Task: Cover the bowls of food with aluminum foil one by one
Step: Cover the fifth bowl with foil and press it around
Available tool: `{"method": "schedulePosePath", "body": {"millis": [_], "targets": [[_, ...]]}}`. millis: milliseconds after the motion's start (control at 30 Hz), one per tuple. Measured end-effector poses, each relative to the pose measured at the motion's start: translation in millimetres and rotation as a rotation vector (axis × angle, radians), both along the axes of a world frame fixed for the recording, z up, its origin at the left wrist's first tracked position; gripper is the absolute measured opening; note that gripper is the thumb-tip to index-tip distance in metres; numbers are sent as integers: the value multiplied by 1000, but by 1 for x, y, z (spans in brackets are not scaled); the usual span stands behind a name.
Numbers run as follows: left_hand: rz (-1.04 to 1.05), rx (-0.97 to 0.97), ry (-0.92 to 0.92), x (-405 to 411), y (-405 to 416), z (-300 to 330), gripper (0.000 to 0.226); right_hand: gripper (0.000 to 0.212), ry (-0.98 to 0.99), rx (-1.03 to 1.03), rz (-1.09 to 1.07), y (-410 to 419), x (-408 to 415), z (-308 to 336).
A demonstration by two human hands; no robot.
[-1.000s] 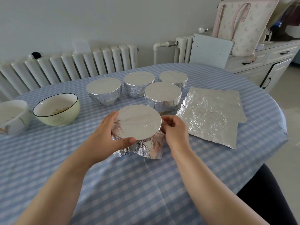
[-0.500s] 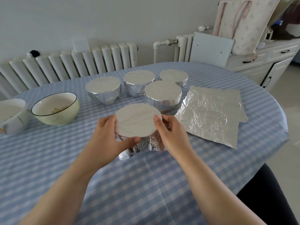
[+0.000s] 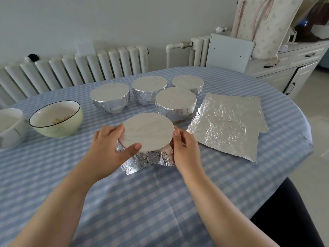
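A bowl wrapped in aluminum foil (image 3: 148, 132) stands at the table's middle, its foil skirt flaring loose at the bottom. My left hand (image 3: 108, 148) grips its left side, thumb on the rim. My right hand (image 3: 187, 150) curls round its right side and presses the foil in. Behind it stand several foil-covered bowls (image 3: 176, 102). At the left sit two uncovered bowls, a pale green one (image 3: 57, 118) with food inside and a white one (image 3: 9, 127). Spare foil sheets (image 3: 226, 123) lie flat at the right.
The round table (image 3: 142, 202) wears a blue checked cloth. White radiators (image 3: 80, 68) line the wall behind it. A white cabinet (image 3: 288, 68) with a bag on top stands at the back right. A dark seat (image 3: 293, 220) shows at the lower right.
The bowl has turned between my hands. My right hand has slid along its right side, and my left thumb has shifted on the rim. The loose foil corner now points toward me.
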State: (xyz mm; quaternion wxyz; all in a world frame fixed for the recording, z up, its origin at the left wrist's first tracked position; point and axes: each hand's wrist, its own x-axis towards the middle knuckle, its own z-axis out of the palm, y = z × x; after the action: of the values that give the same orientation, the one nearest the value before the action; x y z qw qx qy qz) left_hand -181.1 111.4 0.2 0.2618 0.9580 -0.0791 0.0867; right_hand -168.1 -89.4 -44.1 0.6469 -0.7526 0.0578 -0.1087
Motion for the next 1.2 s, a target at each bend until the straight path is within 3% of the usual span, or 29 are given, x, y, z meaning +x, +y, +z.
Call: {"method": "schedulePosePath", "body": {"millis": [100,233,600,733,800,933,1200], "targets": [[-5,-26,15,0,0,1,133,50,16,75,-40,10,1,-4],[-17,-43,2,1,0,0,128,25,16,223,-80,15,-5,6],[-32,-174,-3,-2,-3,8,122,21,128,530,-96,13,-8,18],[11,-231,25,-3,-4,10,106,18,177,560,-81,12,-7,21],[11,-246,23,-1,-3,8,109,18,204,586,-76,11,-4,22],[8,-254,29,2,0,4,144,18,247,657,-85,9,1,22],[36,-301,64,1,-1,1,146,16,180,621,-123,10,6,17]]}}
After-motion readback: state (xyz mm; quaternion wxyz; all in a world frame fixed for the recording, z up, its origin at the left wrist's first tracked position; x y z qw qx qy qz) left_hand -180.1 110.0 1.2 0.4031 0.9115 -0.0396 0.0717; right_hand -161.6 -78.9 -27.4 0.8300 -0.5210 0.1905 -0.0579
